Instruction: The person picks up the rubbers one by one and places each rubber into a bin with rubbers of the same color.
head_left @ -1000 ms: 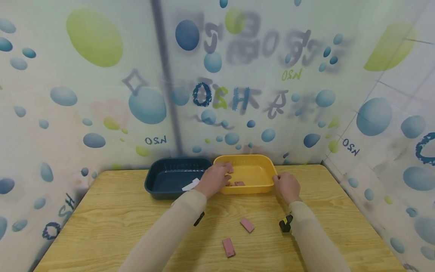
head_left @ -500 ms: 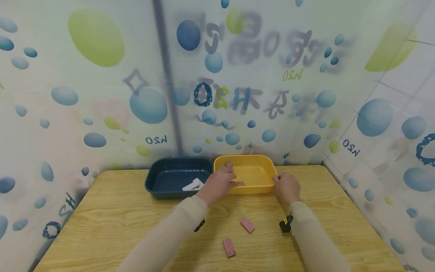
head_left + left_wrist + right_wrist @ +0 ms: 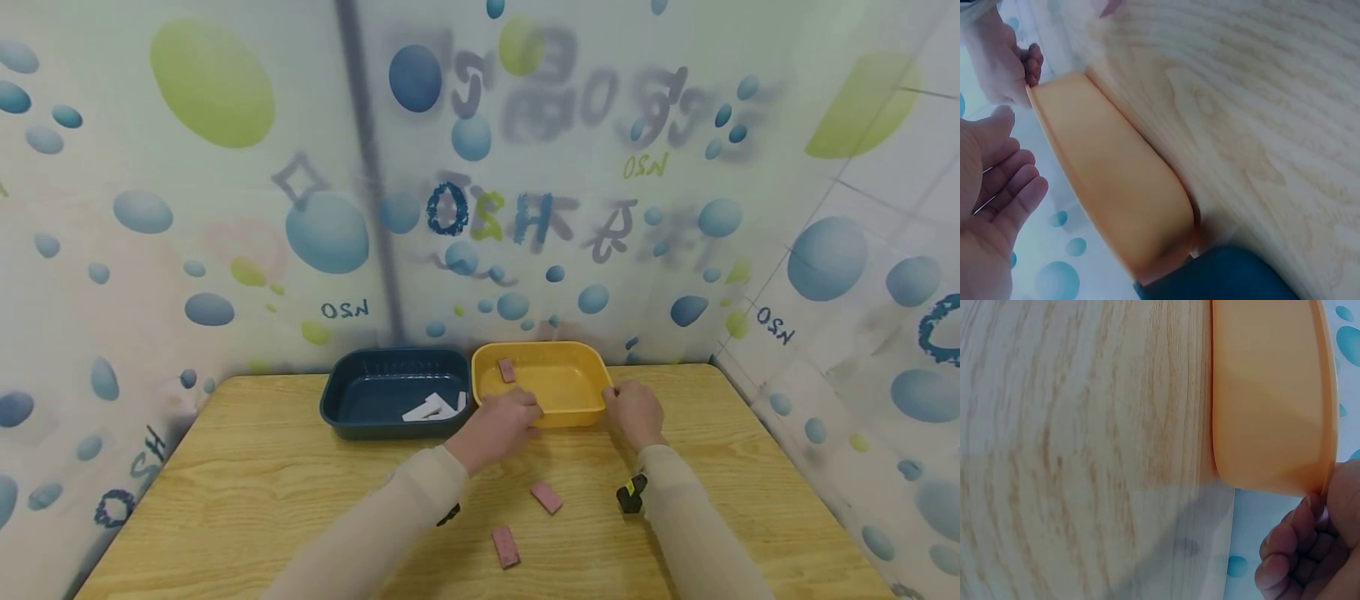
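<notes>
My right hand (image 3: 634, 414) pinches the right rim of the yellow plastic bin (image 3: 577, 383) between thumb and curled fingers; the right wrist view shows this grip at the bin's corner. The left hand (image 3: 498, 427) is over the bin's front rim, its back hiding part of the inside. In the left wrist view its fingers (image 3: 1013, 187) are loosely bent with nothing between them. A pink rectangular block (image 3: 507, 370) lies at the back left inside the bin. Two similar pink blocks, one nearer the bin (image 3: 546, 497) and one farther forward (image 3: 506, 547), lie on the table.
A dark blue bin (image 3: 360, 431) stands directly left of the yellow one, with several white pieces (image 3: 431, 408) in its front right. Both bins are at the back of the wooden table (image 3: 262, 483), close to a patterned wall (image 3: 525, 275).
My left hand has moved right and toward me, from inside the yellow bin to its front rim. It now covers the spot where a pink block showed. The right hand stays put.
</notes>
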Available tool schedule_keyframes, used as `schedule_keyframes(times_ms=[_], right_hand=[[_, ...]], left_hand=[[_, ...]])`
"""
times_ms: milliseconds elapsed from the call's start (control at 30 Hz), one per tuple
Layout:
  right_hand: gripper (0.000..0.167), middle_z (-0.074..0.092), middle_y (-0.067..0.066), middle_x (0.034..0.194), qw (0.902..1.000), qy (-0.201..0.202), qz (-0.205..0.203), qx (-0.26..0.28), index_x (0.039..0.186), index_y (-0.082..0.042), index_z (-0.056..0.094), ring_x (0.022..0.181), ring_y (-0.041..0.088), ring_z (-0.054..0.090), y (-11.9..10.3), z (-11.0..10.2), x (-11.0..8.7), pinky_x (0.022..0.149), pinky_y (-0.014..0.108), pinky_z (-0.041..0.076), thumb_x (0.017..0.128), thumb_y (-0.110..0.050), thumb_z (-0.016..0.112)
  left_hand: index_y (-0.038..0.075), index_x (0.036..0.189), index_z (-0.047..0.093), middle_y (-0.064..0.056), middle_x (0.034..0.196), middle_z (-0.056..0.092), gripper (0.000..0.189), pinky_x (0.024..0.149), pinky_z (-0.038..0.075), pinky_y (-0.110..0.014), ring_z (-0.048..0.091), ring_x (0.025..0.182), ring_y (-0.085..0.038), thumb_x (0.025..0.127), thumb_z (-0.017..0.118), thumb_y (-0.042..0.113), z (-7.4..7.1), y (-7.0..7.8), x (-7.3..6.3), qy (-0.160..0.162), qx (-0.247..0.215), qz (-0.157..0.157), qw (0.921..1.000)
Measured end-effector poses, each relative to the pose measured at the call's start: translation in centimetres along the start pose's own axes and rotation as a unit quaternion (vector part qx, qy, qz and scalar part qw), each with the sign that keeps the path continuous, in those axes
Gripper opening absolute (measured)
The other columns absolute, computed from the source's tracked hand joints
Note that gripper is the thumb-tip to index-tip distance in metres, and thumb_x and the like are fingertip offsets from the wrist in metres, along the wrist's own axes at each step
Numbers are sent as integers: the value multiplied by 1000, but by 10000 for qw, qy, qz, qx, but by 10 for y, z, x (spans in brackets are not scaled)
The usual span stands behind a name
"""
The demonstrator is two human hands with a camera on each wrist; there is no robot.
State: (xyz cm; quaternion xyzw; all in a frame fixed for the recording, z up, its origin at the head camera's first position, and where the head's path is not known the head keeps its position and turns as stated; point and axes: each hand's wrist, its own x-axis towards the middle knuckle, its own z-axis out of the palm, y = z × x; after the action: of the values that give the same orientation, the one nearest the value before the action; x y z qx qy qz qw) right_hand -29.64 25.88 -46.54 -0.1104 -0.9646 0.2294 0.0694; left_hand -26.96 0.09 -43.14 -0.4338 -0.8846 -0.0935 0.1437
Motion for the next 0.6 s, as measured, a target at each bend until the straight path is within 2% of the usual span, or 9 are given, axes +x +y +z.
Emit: schedule_keyframes(times_ms=[167, 267, 367, 433, 500, 600], right_hand=[[43, 41, 1, 58, 9999, 91, -138, -29, 55, -12, 47, 57, 19, 42, 1, 0, 0, 53, 29, 31, 97, -17, 50], [42, 42, 1, 58, 9999, 94, -143, -19, 55, -12, 47, 57, 20, 43, 1, 0, 1, 53, 29, 31, 97, -17, 50], [42, 43, 2, 58, 9999, 71, -127, -13, 56, -11, 48, 58, 20, 44, 2, 0, 1, 54, 30, 32, 97, -17, 50], [42, 44, 2, 58, 9999, 48, -116, -10, 56, -11, 48, 58, 20, 44, 2, 0, 1, 54, 30, 32, 98, -17, 50], [42, 44, 2, 59, 9999, 29, -113, -15, 56, -11, 49, 58, 20, 44, 2, 0, 1, 54, 30, 32, 98, -18, 50], [42, 43, 2, 59, 10000, 15, -96, -23, 57, -11, 49, 58, 20, 44, 2, 0, 2, 54, 30, 32, 98, -18, 50]], left_hand=[[15, 101, 79, 3, 102, 72, 15, 80, 57, -63, 66, 96, -15, 93, 79, 27, 2, 4, -2, -194, 124, 73, 9997], [14, 99, 79, 2, 97, 70, 17, 80, 55, -68, 65, 91, -15, 91, 80, 30, 3, 6, -3, -250, 248, 205, 9992], [12, 96, 78, 2, 93, 64, 18, 81, 58, -44, 59, 86, -12, 90, 82, 28, 5, 7, -4, -308, 186, 387, 9986], [11, 95, 77, 2, 90, 60, 18, 78, 53, -28, 54, 85, -11, 89, 82, 27, 8, 7, -4, -346, 127, 518, 9980], [11, 96, 77, 3, 90, 60, 18, 77, 47, -20, 53, 88, -11, 89, 82, 26, 11, 7, -5, -411, 74, 611, 9973], [12, 98, 77, 3, 93, 64, 17, 82, 48, -20, 56, 96, -12, 90, 81, 27, 15, 8, -5, -517, 143, 679, 9962]])
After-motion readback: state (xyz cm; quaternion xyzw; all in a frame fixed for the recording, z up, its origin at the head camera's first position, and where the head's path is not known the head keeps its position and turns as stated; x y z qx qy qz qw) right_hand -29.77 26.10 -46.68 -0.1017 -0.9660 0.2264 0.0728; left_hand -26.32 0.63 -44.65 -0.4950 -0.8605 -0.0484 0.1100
